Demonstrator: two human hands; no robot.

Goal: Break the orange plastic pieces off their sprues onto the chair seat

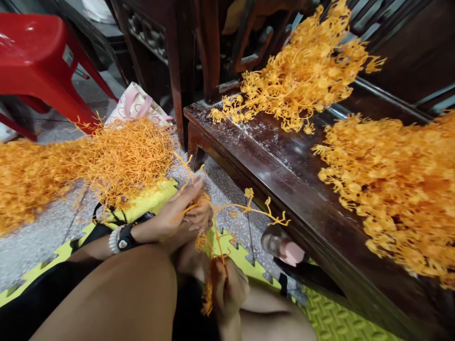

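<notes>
My left hand (183, 208), with a dark watch and a pale beaded bracelet at the wrist, is closed around a thin orange plastic sprig (245, 206). Its branched, curly-tipped arm reaches out to the right over the floor, and another orange end pokes up past my fingers. Lower down, between my knees, my right hand (231, 289) pinches the orange stems that run down from the left hand. A curly orange clump dangles beside its fingers. The exact grip points are partly hidden by the fingers and blur.
A big heap of orange stems (128, 158) spreads on the left floor, by a pink-handled cloth bag (138, 106) and a red plastic stool (39, 52). On the dark wooden bench (256, 166) lie two orange piles (302, 71). A clear-and-pink bottle (284, 248) is beneath the bench edge.
</notes>
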